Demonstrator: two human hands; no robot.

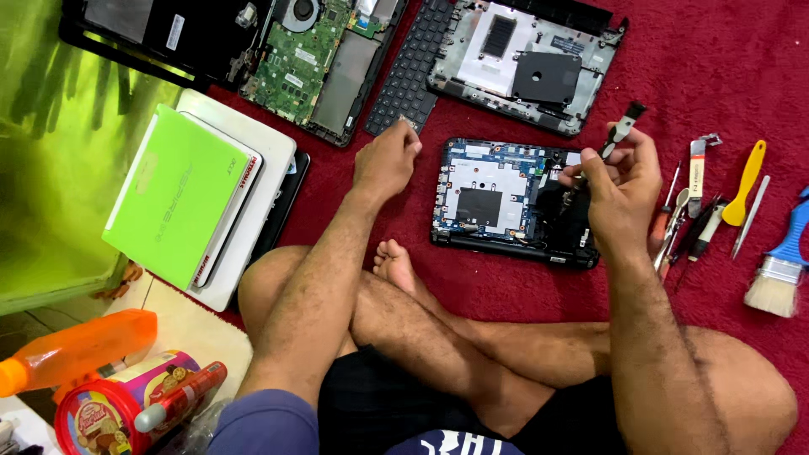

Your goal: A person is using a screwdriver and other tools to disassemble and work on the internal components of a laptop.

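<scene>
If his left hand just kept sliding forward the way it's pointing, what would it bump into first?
Most likely the loose black keyboard. The left hand rests on the red carpet, knuckles aimed up the picture, and the keyboard's near end lies just ahead.

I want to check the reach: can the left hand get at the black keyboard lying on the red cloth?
Probably yes. The left hand rests on the red cloth right beside the keyboard, and nothing lies between them.
</scene>
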